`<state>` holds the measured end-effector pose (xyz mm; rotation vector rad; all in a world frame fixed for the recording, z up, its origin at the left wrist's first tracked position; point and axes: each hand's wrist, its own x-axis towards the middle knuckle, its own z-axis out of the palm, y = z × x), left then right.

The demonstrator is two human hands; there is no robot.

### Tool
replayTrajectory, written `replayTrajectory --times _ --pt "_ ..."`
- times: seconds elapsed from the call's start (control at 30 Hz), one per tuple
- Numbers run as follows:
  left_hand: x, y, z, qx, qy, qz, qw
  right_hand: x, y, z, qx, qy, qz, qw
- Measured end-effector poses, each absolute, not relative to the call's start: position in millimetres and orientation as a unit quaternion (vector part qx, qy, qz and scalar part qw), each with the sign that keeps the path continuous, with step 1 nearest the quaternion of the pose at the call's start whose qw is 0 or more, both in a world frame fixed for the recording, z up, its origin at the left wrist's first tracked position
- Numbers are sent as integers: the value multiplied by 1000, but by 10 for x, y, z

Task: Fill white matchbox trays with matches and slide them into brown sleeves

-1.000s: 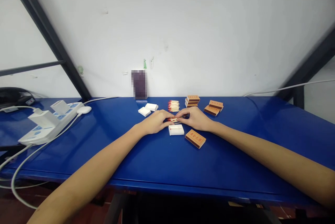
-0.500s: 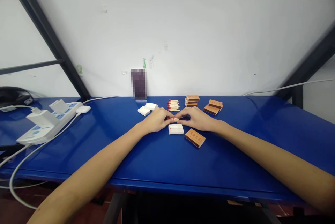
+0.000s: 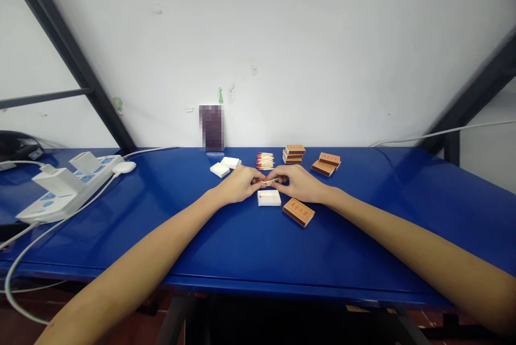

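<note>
Between my two hands lies a small bunch of matches [image 3: 269,181], pinched at both ends. My left hand [image 3: 242,184] is closed on the red-headed end, and my right hand [image 3: 299,182] is closed on the other end. Just in front of them sits a white matchbox tray [image 3: 269,201] with a match in it. An orange matchbox sleeve [image 3: 299,210] lies tilted by my right wrist. Behind the hands, a pile of red-headed matches [image 3: 265,161] rests on the blue table. How many matches my fingers hold is hidden.
Two white trays [image 3: 220,170] are behind my left hand. A stack of matchboxes [image 3: 293,153] and two overlapping boxes [image 3: 325,164] are behind my right hand. A white power strip [image 3: 68,194] with chargers and cables lies far left. A blurred dark object [image 3: 212,129] stands against the wall.
The fingers of my right hand have curled in slightly around the matches. The whole view has shifted a little; the boxes and trays stay in place.
</note>
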<state>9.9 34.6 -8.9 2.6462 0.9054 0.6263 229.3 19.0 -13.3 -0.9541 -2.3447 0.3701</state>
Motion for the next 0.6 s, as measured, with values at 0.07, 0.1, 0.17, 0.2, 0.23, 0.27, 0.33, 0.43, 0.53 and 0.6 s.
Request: replayTrajectory --times 0.07,0.1,0.17,0.2,0.23,0.27,0.33,0.43,0.53,0.6 --pt "102 342 -88 911 316 223 142 2287 186 -120 -356 -875 149 291" --pt "104 336 -85 910 318 226 143 2283 184 -111 -355 -874 155 295" --pt "110 322 -74 908 320 228 143 2274 180 -97 -349 -871 166 303" --pt "114 314 -68 908 320 229 143 2270 179 -92 -345 -871 166 306" --pt "117 306 -63 909 317 230 143 2266 179 -90 -342 -873 163 308" --pt "120 300 -60 910 315 232 142 2263 179 -91 -340 -874 158 308" --pt "123 295 -57 910 312 234 139 2257 181 -99 -340 -876 144 309" --pt "124 299 -63 908 320 233 137 2247 188 -118 -342 -875 132 315" --pt "124 306 -65 905 331 227 143 2237 196 -134 -344 -876 95 324" --pt "125 306 -61 904 335 225 144 2230 200 -141 -344 -876 78 328"
